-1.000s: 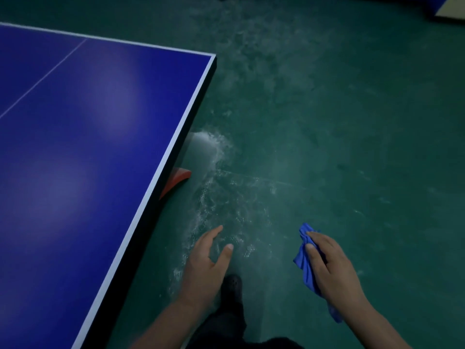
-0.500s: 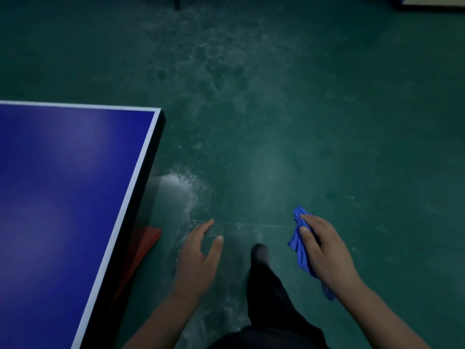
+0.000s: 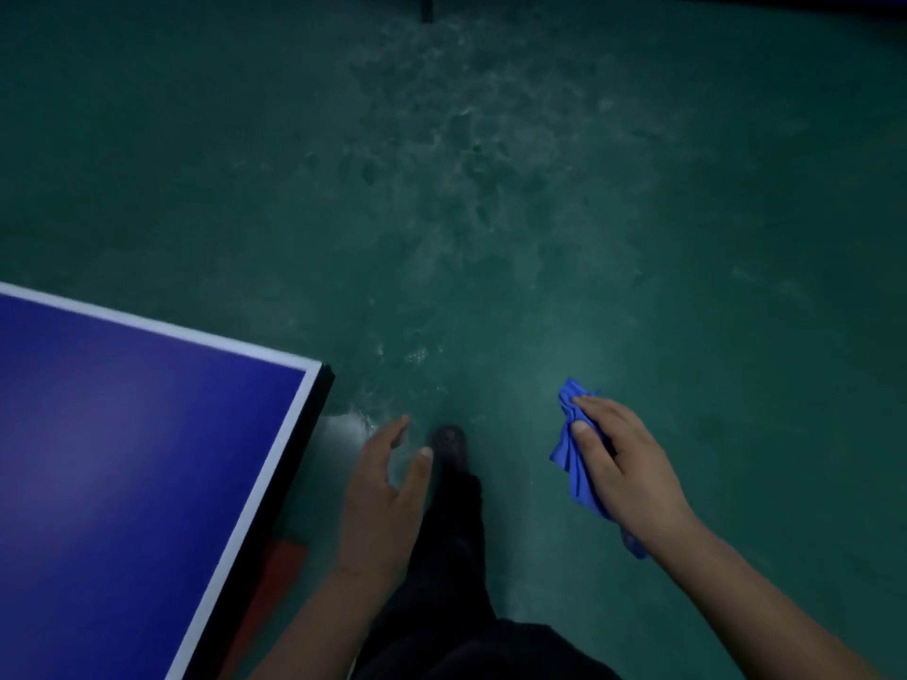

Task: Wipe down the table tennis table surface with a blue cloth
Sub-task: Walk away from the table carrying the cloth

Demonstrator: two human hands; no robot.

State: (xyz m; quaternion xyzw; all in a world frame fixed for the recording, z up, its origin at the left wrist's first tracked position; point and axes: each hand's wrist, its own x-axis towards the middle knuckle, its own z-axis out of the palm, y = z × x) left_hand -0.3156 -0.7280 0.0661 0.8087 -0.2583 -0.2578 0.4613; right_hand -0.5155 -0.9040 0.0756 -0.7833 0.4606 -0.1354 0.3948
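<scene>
Surface (image 3: pixel 122 458) is lying at the near left, its white-edged corner pointing toward the middle, well apart from the cloth (image 3: pixel 572 458). Floor (image 3: pixel 540 213) is filling the rest, scuffed pale in patches. Left hand (image 3: pixel 383 503) is hanging nearer the surface, just right of its edge, fingers (image 3: pixel 397 429) relaxed and holding nothing. Right hand (image 3: pixel 623 473) is gripping the bunched cloth over the floor, long axis running near to far; wiping, I judge, is calling for a swing leftward.
</scene>
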